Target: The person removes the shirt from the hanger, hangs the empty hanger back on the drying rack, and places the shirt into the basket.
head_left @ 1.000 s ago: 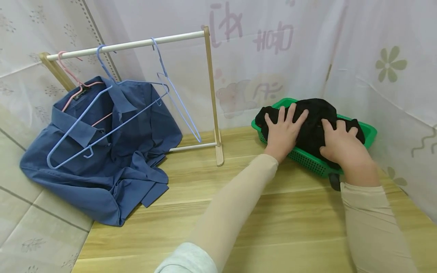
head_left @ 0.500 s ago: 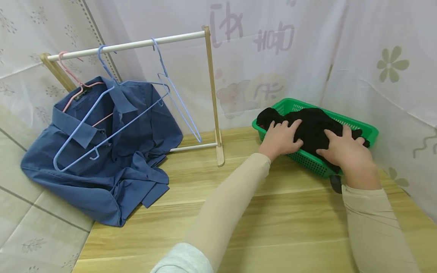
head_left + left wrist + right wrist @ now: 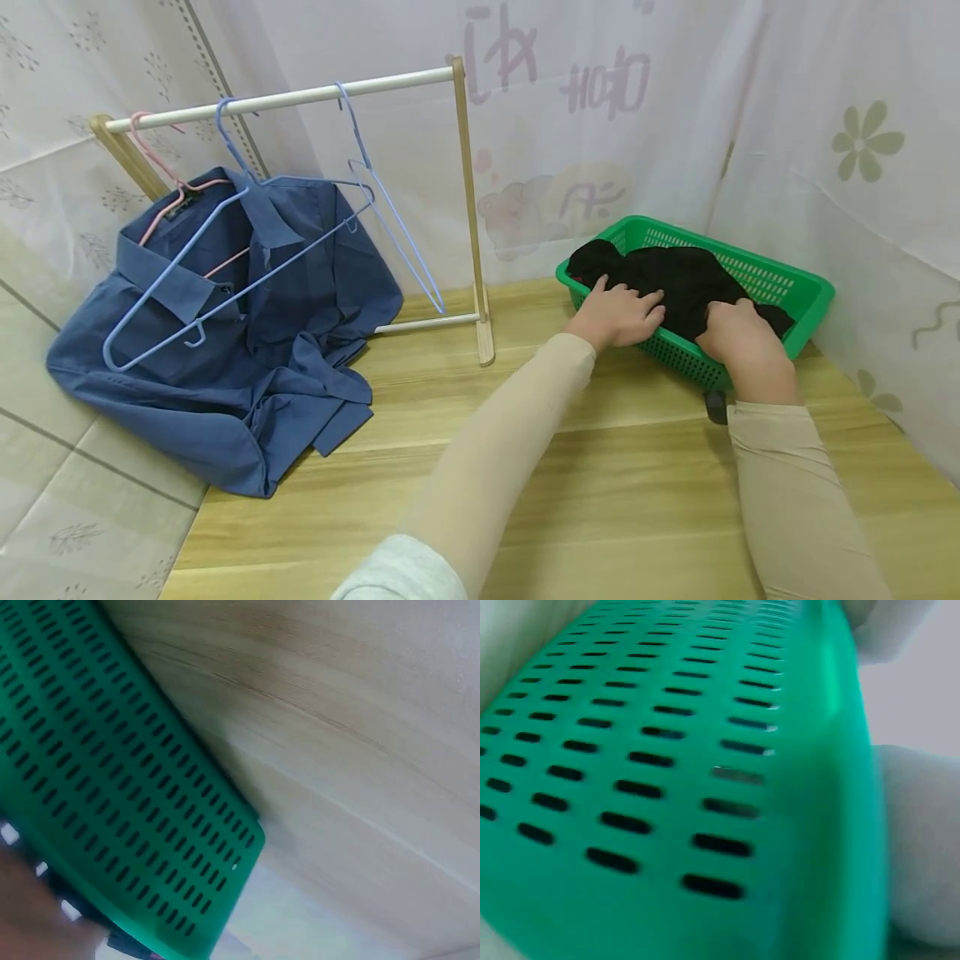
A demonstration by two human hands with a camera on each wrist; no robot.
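The black cloth [image 3: 675, 275] lies in the green basket [image 3: 813, 298], just past both grips. I see my left grip [image 3: 618, 317] touching it, fingers loose. My right grip [image 3: 752, 348] has bent fingers there; I can't tell if it pinches.

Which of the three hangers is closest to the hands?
The rightmost thin light-blue hanger on the white rail, the only one not overlapping the dark-blue collared shirt in the head view. The middle light-blue hanger and pink hanger hang farther left.
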